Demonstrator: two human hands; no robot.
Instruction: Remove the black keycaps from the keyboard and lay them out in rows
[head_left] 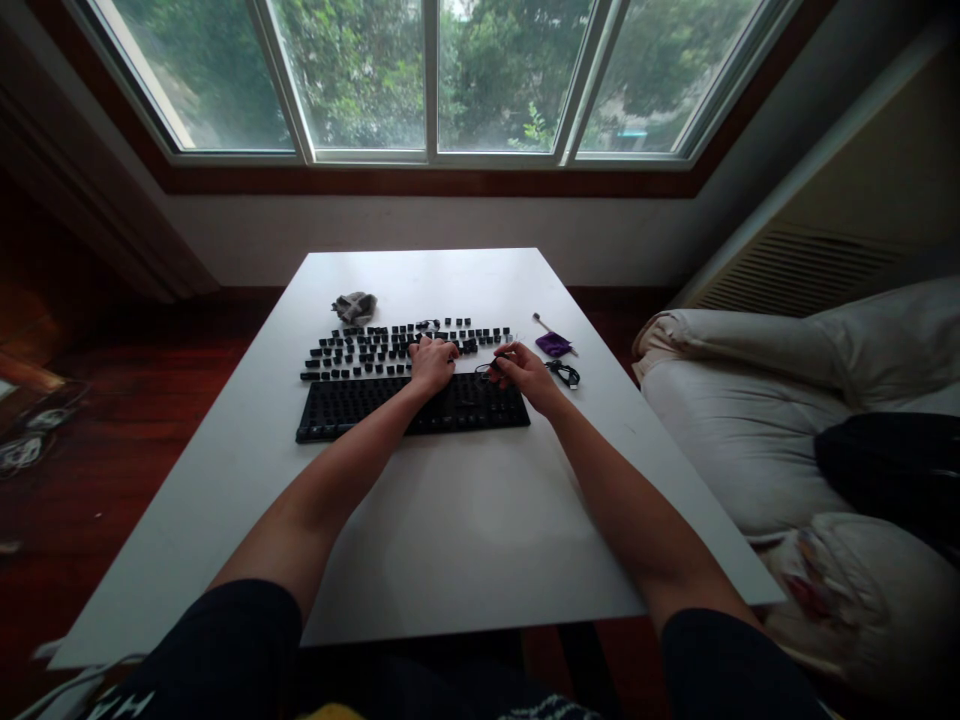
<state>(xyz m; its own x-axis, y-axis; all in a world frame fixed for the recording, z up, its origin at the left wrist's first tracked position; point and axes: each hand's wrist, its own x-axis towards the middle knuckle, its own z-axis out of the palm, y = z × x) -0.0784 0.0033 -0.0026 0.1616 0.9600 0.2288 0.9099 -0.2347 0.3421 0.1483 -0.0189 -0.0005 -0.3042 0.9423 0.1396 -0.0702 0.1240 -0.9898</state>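
A black keyboard (352, 405) lies across the white table, its keycaps off over at least much of it. Behind it stand rows of loose black keycaps (349, 345). My left hand (433, 362) reaches over the keyboard's back edge to these keycaps, fingers bent down and apart; its fingertips are partly hidden. Above the keyboard's right end, my right hand (523, 372) is closed in a pinch on a small dark tool with a thin wire loop, which looks like a keycap puller (495, 364). Just right of that hand lies a coiled black cable (564, 374).
A crumpled grey cloth (355, 307) sits at the back left of the white table (450, 540). Toward the right are a small brush (540, 322) and a purple pouch (553, 344). A pale sofa (720, 440) stands beside the table, and a window (360, 75) is beyond it.
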